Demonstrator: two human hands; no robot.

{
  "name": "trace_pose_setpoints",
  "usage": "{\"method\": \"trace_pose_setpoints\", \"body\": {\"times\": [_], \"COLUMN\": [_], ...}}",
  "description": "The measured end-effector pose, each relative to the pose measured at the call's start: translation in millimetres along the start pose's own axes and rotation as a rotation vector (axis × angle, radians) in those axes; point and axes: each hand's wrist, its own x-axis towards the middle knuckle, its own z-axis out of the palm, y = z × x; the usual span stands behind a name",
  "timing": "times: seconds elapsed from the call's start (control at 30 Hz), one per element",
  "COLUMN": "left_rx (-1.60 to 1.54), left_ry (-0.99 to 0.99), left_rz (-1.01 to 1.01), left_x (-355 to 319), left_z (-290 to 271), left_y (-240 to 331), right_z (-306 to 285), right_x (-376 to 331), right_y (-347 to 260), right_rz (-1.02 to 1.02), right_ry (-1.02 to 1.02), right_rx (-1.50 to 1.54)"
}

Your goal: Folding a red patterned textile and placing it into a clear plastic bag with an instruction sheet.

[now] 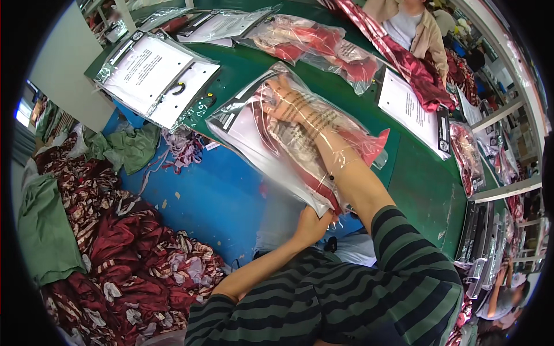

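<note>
A clear plastic bag with black printing and a white sheet lies across the green table edge. Inside it is a folded red and cream satin garment. My right hand is inside the bag up to the forearm, its fingers bent on the far end of the garment; the printed plastic partly blurs them. Close to my body, my left hand is closed on the bag's near edge by the garment's red trim. Some of its fingers are hidden behind the bag.
White-sheeted bags lie at the table's far left. Filled bags line the back; another flat bag lies right. Heaped red satin garments and green cloth fill the lower left. A person stands across the table.
</note>
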Motion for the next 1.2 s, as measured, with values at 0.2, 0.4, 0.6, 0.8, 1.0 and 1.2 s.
{"method": "trace_pose_setpoints", "body": {"times": [0.2, 0.4, 0.6, 0.8, 1.0, 1.2], "left_rx": [-0.126, -0.245, -0.306, -0.225, -0.159, -0.039], "left_ry": [0.077, 0.101, 0.056, -0.028, -0.075, -0.132], "left_rz": [-0.073, -0.008, -0.028, -0.07, -0.093, -0.118], "left_x": [-8.7, -3.6, -3.3, 5.4, 9.1, 9.9], "left_z": [-6.5, -7.4, -14.8, -23.3, -22.1, -22.0], "left_y": [0.6, 13.3, 21.4, 32.8, 28.6, 37.1], "right_z": [-8.4, -3.2, 8.8, 7.3, -24.4, -31.0], "right_x": [-18.7, -16.1, -27.8, -30.8, -43.1, -49.7], "right_y": [21.3, 64.0, 90.6, 104.1, 71.4, 68.7], "right_rz": [0.06, 0.179, 0.156, 0.29, 0.341, 0.05], "right_ry": [-0.103, -0.042, 0.18, 0.196, 0.097, 0.073], "right_rx": [0.609, 0.219, 0.311, 0.028, 0.146, 0.154]}}
